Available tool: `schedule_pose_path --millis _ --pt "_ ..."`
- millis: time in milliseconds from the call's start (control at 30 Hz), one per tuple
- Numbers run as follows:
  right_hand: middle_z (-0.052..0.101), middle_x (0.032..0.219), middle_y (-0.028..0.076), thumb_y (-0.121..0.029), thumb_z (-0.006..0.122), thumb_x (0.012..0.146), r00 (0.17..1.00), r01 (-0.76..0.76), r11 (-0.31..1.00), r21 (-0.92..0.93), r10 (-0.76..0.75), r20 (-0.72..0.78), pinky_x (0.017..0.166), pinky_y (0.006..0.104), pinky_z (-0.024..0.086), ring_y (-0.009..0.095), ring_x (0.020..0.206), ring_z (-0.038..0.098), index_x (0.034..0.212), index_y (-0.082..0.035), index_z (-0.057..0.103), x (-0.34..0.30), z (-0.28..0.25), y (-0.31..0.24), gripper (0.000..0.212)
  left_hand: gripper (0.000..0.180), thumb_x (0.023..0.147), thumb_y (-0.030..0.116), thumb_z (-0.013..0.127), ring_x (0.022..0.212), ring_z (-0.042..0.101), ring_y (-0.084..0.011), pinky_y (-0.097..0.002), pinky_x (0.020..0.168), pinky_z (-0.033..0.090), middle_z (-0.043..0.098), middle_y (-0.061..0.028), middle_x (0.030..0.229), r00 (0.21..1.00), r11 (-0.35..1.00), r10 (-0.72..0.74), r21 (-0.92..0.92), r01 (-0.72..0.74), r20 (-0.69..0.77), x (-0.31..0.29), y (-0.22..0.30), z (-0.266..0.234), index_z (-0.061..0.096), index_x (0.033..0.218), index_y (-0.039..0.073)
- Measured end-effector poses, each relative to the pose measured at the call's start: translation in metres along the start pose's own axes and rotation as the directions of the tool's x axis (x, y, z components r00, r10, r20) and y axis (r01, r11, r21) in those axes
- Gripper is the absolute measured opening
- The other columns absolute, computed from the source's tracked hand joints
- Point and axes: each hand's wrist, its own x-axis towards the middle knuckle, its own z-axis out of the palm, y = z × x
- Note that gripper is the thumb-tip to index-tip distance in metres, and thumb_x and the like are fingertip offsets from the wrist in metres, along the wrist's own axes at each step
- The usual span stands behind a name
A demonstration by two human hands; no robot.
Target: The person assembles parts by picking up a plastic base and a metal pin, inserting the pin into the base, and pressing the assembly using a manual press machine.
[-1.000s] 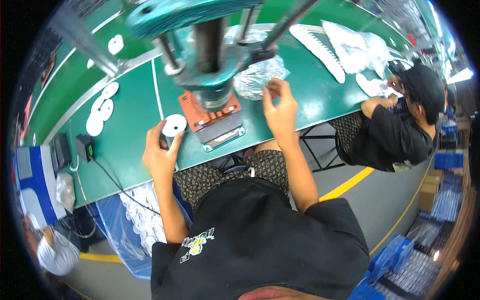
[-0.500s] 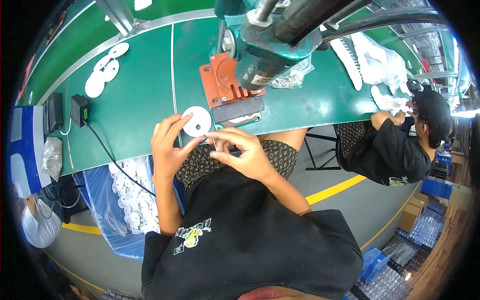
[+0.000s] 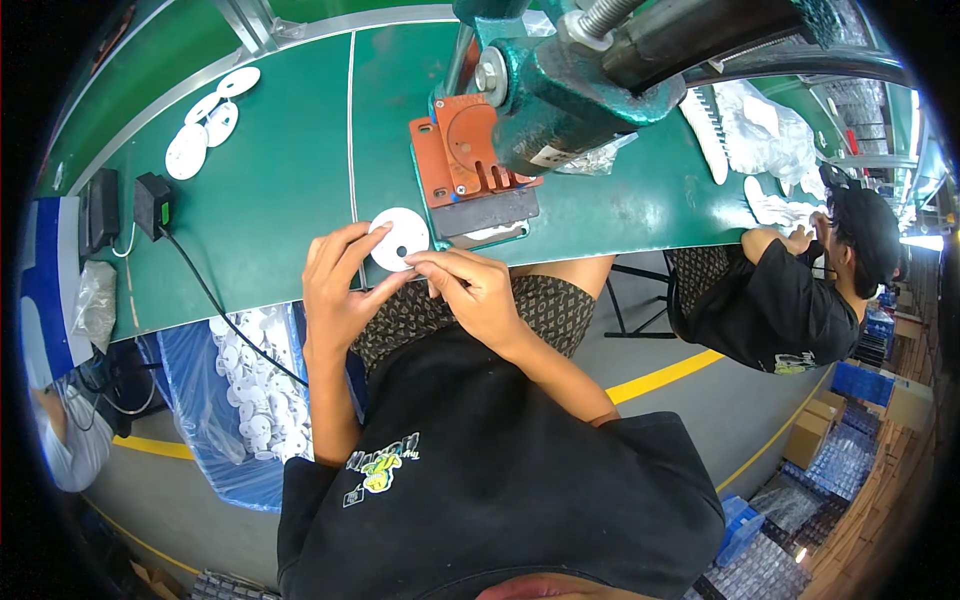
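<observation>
A flat white disc [image 3: 404,226] with a dark round hole is upheld at the table's front edge by my left hand [image 3: 334,280]. The fingers press its left rim, and the thumb reaches toward its lower edge. My right hand [image 3: 476,296] has thumb and index finger pinched together against the disc's lower right, close to the hole. Whatever small thing lies between those fingertips is hidden. Just beyond stands a green hand press [image 3: 575,110], whose orange fixture [image 3: 460,135] and dark grey block [image 3: 488,212] are bolted over the table.
Several white discs [image 3: 187,152] lie on the green table [image 3: 270,190] at the left. A black adapter [image 3: 153,204] trails a cable across the edge. Below, a blue lined bin [image 3: 190,385] holds many white parts. A co-worker [image 3: 790,290] sits at the right beside plastic bags [image 3: 765,130].
My right hand has moved left and up, its fingers closing from a loose pinch onto the disc near the hole. My left hand keeps hold of the disc. The view has shifted slightly.
</observation>
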Motion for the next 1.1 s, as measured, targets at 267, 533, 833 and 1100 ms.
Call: schedule_pose_path --millis 267,533,833,1100 --pt "0.066 0.073 0.009 -0.007 0.068 0.087 0.898 0.385 0.794 -0.471 -0.439 -0.007 0.054 0.0306 0.050 0.020 0.061 0.064 0.109 -0.002 0.069 0.008 0.008 -0.002 0.023 0.055 0.063 0.017 0.084 0.105 0.060 -0.0303 -0.0379 0.088 0.047 0.064 -0.0105 0.121 1.000 1.000 0.001 0.004 -0.002 0.021 0.002 0.000 0.002 0.069 0.116 0.010" --pt "0.060 0.062 0.006 -0.012 0.072 0.085 0.962 0.255 0.864 -0.433 -0.272 0.023 0.047 0.0314 0.046 0.018 0.048 0.057 0.119 -0.003 0.064 0.000 -0.016 -0.025 0.036 0.041 0.065 0.008 0.082 0.112 0.063 -0.0300 -0.0375 0.088 0.047 0.069 -0.0114 0.114 1.000 0.999 0.013 -0.033 -0.013 -0.002 0.006 0.002 0.001 0.071 0.105 0.005" --pt "0.068 0.075 0.010 -0.007 0.065 0.090 0.939 -0.103 0.969 -0.226 0.019 -0.344 0.051 0.0251 0.044 0.008 0.053 0.055 0.108 -0.004 0.069 -0.031 -0.064 -0.001 0.019 0.032 0.063 0.011 0.085 0.106 0.065 -0.0312 -0.0451 0.093 0.048 0.071 -0.0080 0.104 0.940 0.933 0.310 -0.146 -0.329 -0.142 0.052 0.062 0.017 0.073 0.093 0.006" --pt "0.069 0.086 0.008 -0.003 0.062 0.090 0.446 0.532 0.706 -0.468 -0.703 -0.554 0.054 0.0267 0.048 0.013 0.060 0.061 0.101 0.002 0.069 0.057 -0.158 -0.110 0.014 0.029 0.063 0.010 0.084 0.098 0.065 -0.0266 -0.0476 0.093 0.050 0.070 -0.0064 0.097 0.849 0.863 0.469 -0.078 -0.499 -0.245 0.059 0.072 0.024 0.073 0.090 0.007"
